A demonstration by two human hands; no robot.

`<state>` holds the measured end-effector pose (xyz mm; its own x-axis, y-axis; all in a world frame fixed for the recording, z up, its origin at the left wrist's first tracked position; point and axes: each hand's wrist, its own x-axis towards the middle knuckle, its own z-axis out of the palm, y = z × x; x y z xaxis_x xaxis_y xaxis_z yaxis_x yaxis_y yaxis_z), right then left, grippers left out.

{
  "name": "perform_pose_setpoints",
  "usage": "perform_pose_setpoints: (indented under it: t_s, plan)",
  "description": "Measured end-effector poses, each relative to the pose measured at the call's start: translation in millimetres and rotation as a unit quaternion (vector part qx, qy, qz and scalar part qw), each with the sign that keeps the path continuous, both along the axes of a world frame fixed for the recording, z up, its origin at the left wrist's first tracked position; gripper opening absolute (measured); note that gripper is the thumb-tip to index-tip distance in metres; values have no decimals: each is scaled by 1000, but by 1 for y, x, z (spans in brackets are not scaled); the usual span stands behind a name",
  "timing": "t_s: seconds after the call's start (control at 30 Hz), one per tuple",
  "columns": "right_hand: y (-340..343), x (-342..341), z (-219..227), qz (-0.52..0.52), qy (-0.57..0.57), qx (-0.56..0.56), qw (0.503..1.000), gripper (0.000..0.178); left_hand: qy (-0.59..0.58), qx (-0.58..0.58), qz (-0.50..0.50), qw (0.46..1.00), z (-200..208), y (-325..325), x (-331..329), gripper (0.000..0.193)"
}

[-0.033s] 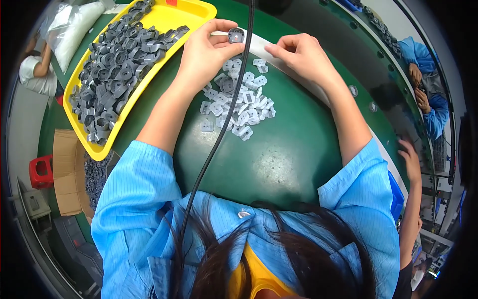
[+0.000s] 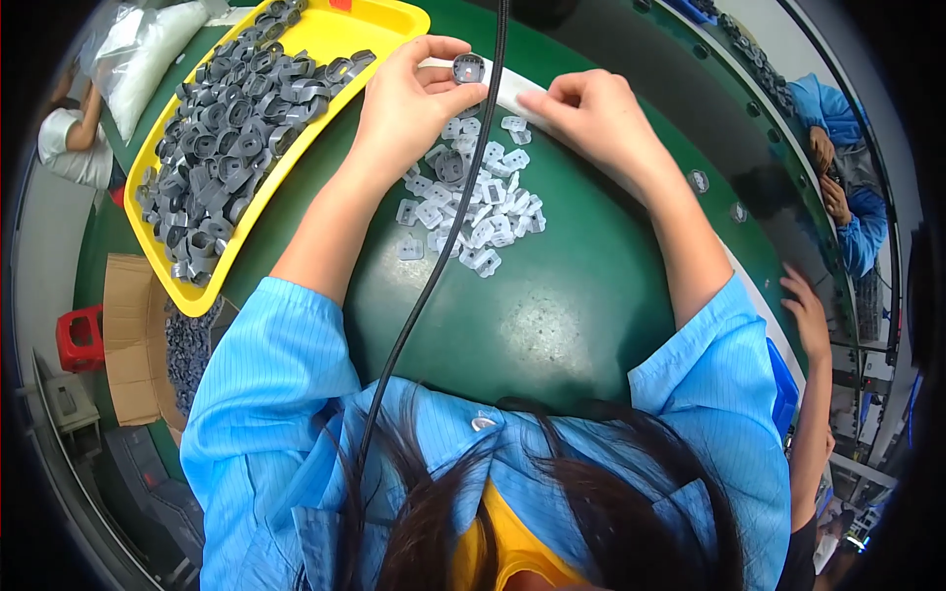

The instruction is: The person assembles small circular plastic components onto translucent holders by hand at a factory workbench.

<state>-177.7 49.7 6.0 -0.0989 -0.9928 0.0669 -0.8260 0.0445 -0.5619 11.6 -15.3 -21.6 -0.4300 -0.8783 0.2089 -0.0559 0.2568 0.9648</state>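
Closer to my left hand [image 2: 406,94] than in the earlier frame, my right hand [image 2: 603,110] has shifted slightly leftward; a co-worker's hand [image 2: 810,317] at the right edge has moved a little too. My left hand looks unchanged, gripping a small grey part [image 2: 469,68] between thumb and fingers, its hollow side facing me, above the far end of the green table [image 2: 552,320]. My right hand is just beside it, fingers curled and thumb stretched toward the part but apart from it; I cannot tell whether the fingers hold anything.

Below my hands lies a loose heap of pale pieces [image 2: 503,212], with a second grey part [image 2: 449,167] among them at the upper left. A black cable [image 2: 430,289] hangs across the view, in front of the heap. To my left, a yellow tray [image 2: 384,28] is piled with grey rings [image 2: 222,143]. Nearer me on that side are an open carton [image 2: 131,340] and a red stool [image 2: 81,340]. Beyond the tray lies a clear bag [image 2: 153,64] with white contents.
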Motion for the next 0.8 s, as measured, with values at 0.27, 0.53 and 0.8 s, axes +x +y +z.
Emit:
perform_pose_setpoints:
  t_s: [0.27,0.53,0.8]
  plan:
    - [0,5,-3,89,-108,-54,989,17,3,-48,29,998,-6,6,-10,38]
    - [-2,2,-1,51,-286,-106,951,18,-16,-12,-65,998,5,17,-17,40]
    - [-1,1,1,128,-200,-129,963,13,22,57,-169,984,11,10,-4,47]
